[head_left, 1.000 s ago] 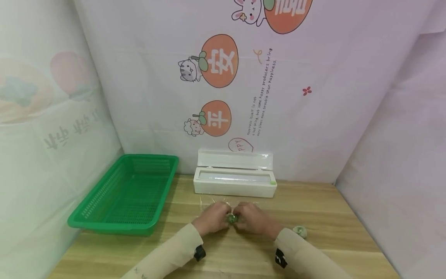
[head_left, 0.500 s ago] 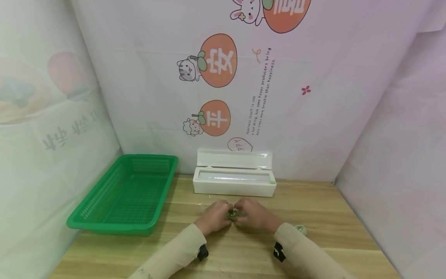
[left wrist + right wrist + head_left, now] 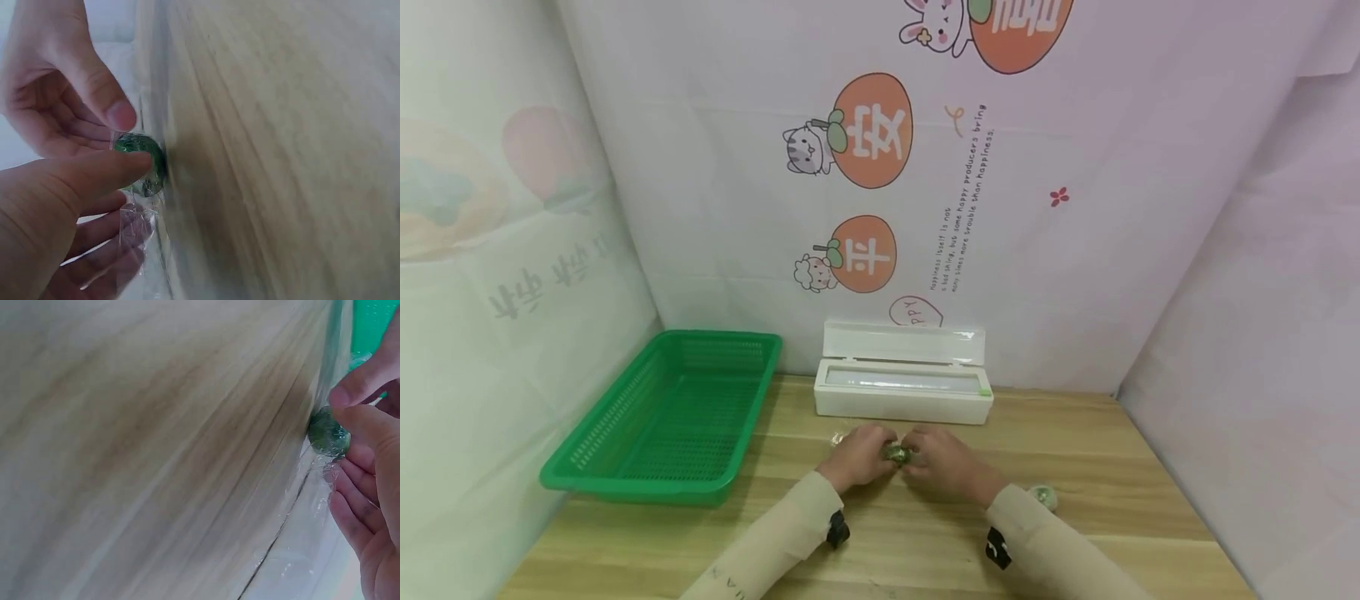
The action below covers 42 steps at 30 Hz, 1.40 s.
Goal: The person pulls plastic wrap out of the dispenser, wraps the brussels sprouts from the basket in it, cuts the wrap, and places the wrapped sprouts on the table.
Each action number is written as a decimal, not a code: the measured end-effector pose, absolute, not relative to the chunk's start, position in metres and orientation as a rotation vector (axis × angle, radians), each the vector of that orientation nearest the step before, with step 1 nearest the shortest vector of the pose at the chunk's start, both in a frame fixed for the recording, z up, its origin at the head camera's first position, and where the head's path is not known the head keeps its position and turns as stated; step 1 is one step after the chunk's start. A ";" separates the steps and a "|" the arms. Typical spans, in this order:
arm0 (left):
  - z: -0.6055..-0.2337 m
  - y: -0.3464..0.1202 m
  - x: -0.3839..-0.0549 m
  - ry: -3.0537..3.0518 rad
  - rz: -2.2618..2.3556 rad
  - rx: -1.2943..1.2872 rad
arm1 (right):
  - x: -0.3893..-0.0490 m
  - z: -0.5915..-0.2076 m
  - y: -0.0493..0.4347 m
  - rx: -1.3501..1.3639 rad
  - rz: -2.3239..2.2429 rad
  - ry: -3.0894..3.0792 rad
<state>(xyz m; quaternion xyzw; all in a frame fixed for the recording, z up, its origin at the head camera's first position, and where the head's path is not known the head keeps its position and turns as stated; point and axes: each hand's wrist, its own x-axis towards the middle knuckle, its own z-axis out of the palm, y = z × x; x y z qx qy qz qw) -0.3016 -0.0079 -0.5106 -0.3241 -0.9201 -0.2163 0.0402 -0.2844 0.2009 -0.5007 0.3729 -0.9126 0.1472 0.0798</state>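
Between my two hands is a small round green thing [image 3: 898,453], wrapped in clear cling film [image 3: 136,228] and held low over the wooden table. My left hand [image 3: 857,457] lays its thumb across the green thing [image 3: 134,143], its fingers curled behind it among loose film. From the other side, my right hand [image 3: 946,462] pinches the wrapped piece with thumb and fingers. In the right wrist view, both thumbs meet at the top of the green thing [image 3: 328,434], and crumpled film trails below it. The exact kind of the green thing cannot be told.
A white cling film box [image 3: 904,406] stands at the back with its lid up and a roll inside. On the left is a green plastic basket [image 3: 636,486]. Another small wrapped green piece [image 3: 1043,497] lies beside my right sleeve. White printed cloth encloses the table [image 3: 1075,442].
Both hands have shifted slightly away from me with the green thing between them. The film spread behind the hands has been gathered in, with only a bit showing at the left.
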 end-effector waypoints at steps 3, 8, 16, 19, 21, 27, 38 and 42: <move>-0.508 -0.010 -0.301 -2.741 -0.566 -0.995 | -0.286 -0.501 0.200 1.068 0.479 -2.749; -0.505 -0.011 -0.301 -2.617 -0.519 -1.052 | -0.295 -0.502 0.201 1.016 0.561 -2.799; -0.515 0.000 -0.307 -2.625 -0.479 -1.091 | -0.304 -0.509 0.202 0.984 0.488 -2.824; -0.518 0.006 -0.311 -2.646 -0.486 -1.060 | -0.306 -0.510 0.203 0.953 0.461 -2.839; -0.518 0.008 -0.313 -2.668 -0.498 -1.029 | -0.307 -0.509 0.204 0.933 0.451 -2.845; -0.520 0.010 -0.323 -2.696 -0.575 -0.965 | -0.308 -0.501 0.209 0.963 0.399 -2.815; -0.500 -0.008 -0.314 -2.901 -0.688 -1.134 | -0.294 -0.490 0.202 1.199 0.425 -2.820; -0.491 -0.013 -0.307 -2.997 -0.696 -1.150 | -0.289 -0.495 0.198 1.257 0.467 -2.829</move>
